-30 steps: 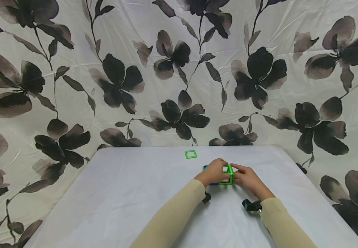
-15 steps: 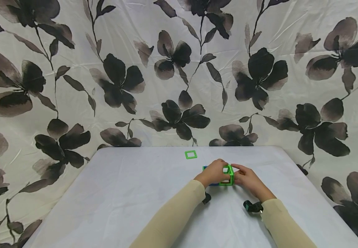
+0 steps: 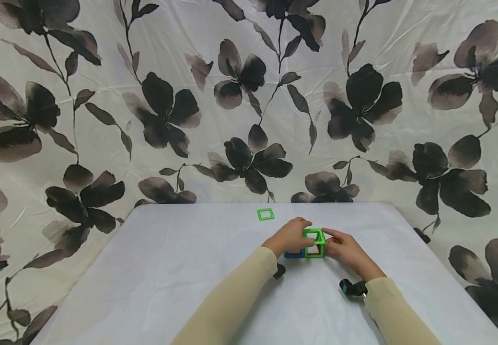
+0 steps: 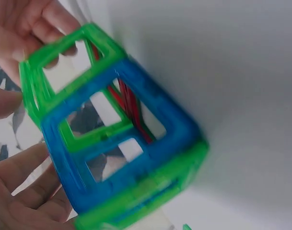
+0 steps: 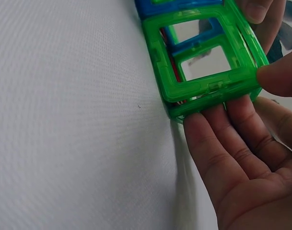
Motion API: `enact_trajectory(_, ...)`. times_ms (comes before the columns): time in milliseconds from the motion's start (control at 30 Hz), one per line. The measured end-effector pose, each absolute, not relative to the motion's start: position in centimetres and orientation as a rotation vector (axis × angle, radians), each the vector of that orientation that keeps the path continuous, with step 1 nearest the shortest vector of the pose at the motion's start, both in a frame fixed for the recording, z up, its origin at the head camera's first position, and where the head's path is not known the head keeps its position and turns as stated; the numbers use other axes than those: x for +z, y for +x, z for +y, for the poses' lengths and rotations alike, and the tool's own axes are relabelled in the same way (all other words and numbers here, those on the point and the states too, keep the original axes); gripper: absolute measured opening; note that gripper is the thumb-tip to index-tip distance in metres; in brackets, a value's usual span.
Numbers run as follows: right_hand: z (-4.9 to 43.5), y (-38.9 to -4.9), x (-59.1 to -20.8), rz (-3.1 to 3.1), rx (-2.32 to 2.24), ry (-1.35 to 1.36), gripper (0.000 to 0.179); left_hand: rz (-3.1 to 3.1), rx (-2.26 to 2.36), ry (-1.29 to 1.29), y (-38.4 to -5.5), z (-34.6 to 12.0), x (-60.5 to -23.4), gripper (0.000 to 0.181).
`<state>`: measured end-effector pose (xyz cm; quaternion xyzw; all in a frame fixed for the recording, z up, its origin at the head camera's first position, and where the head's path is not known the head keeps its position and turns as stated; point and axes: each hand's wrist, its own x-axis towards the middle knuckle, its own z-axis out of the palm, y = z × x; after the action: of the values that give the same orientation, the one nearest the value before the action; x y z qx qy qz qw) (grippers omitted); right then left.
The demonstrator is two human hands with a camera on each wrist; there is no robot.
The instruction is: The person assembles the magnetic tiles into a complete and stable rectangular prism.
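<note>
A box built of green and blue magnetic tiles (image 3: 315, 256) stands on the table, blue on its left and green on its right. Red tile edges (image 4: 122, 101) show through its open frames in the left wrist view. My left hand (image 3: 289, 235) holds the box from the left, its thumb overlapping the green frame in the head view and its fingers along the blue side in the left wrist view. My right hand (image 3: 349, 251) grips the green end. Its fingers (image 5: 237, 134) press the end face, while another fingertip meets the green edge.
One loose green square tile (image 3: 266, 219) lies flat toward the back edge of the white table (image 3: 179, 268). Behind the table hangs a floral cloth (image 3: 249, 115). A wrist camera (image 3: 352, 287) sits on the right wrist.
My left hand has shifted left and slightly up along the box, uncovering more of the green frame and the blue tile. My right hand stays nearly in place.
</note>
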<state>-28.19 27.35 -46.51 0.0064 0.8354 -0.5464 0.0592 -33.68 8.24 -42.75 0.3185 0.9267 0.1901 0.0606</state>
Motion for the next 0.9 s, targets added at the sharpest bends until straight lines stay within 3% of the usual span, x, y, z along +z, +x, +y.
enact_trajectory(900,27.5,-28.1,-46.9,2.523,-1.665,0.056,0.057,2.889,0.676,0.69,-38.1,4.7,-42.9,0.042)
